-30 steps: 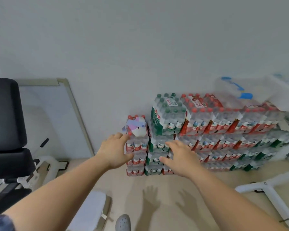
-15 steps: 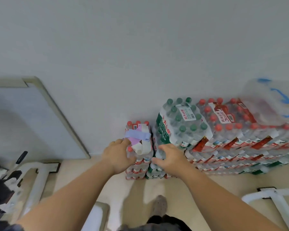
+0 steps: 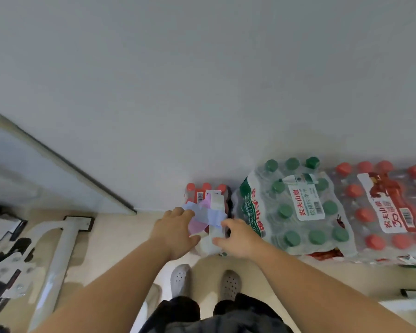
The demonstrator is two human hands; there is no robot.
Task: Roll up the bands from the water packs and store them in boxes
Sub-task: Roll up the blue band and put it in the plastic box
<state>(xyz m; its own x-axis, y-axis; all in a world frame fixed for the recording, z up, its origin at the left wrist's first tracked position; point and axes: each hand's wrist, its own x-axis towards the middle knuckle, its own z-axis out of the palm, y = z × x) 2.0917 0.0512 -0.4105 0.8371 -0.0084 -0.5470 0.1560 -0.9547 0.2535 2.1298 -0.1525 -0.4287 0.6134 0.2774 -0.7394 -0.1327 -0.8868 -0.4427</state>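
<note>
A plain pale grey wall (image 3: 202, 80) is filling the far view. A framed panel (image 3: 34, 169) is leaning at left above beige floor (image 3: 120, 236).

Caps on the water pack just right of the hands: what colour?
The caps are green; head view shows them best.

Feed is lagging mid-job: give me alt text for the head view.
The left grip and right grip, bare hands, touch pale blue, purple and white bands atop a red-capped water pack by the wall; a green-capped pack and more red-capped packs sit to its right.
</note>
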